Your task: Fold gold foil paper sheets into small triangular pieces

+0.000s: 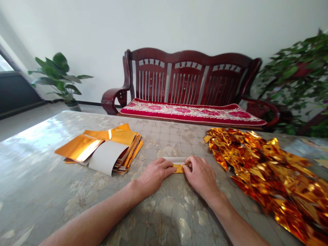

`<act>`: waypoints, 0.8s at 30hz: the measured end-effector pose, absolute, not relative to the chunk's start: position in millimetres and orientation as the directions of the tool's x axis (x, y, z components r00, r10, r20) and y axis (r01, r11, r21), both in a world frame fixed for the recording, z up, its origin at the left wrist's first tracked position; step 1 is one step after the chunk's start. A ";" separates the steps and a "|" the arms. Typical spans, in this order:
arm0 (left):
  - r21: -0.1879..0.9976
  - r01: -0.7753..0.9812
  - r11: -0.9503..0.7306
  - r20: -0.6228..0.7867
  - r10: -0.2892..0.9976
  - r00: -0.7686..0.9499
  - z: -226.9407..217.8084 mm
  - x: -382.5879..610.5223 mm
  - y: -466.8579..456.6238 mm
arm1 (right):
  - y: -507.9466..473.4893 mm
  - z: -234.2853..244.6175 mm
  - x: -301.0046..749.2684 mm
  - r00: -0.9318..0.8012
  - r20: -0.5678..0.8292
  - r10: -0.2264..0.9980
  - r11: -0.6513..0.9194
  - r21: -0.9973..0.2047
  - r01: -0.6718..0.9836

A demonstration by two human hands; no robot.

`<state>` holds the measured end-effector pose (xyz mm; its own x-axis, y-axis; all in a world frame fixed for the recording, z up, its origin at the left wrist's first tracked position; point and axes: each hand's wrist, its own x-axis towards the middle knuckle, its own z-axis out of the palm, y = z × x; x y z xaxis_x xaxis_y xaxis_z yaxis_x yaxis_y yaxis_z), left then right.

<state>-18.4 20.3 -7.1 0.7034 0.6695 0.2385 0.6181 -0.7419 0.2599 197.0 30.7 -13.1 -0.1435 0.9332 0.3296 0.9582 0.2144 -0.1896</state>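
A small sheet of gold foil paper [178,168], partly folded, lies on the table in front of me. Its pale back shows as a strip along the far side. My left hand [156,175] holds the sheet's left end, fingers together on top of it; the thumb is hidden. At the right end, my right hand [201,173] pinches the paper between thumb and curled fingers. Left of my hands is a loose stack of flat gold foil sheets [119,137], one with its grey-white side up. On the right spreads a big heap of folded gold foil pieces [258,160].
A clear, patterned cover lies over the table [84,201]. Beyond its far edge stands a dark red wooden bench [186,78] with a red floral seat cover [189,111]. Potted plants flank it, one at the left [58,77] and a leafy one at the right [294,68].
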 end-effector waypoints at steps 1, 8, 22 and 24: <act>0.238 0.624 -0.744 0.228 0.667 0.709 -5.8 -18.1 19.7 | 31.0 -13.7 197.8 -0.128 0.324 0.937 0.200 -0.198 0.960; 0.122 0.692 -0.711 0.191 0.701 0.687 -4.2 -11.2 11.9 | 31.1 -14.5 199.4 -0.121 0.338 0.933 0.179 -0.146 0.973; 0.099 0.730 -0.676 0.173 0.735 0.656 -1.6 -6.9 -0.9 | 22.1 -18.7 190.0 -0.143 0.376 0.916 0.175 -0.052 0.983; 0.071 0.741 -0.668 0.179 0.739 0.649 -3.4 -9.7 -4.0 | 24.1 -19.9 196.3 -0.139 0.385 0.913 0.165 -0.034 0.986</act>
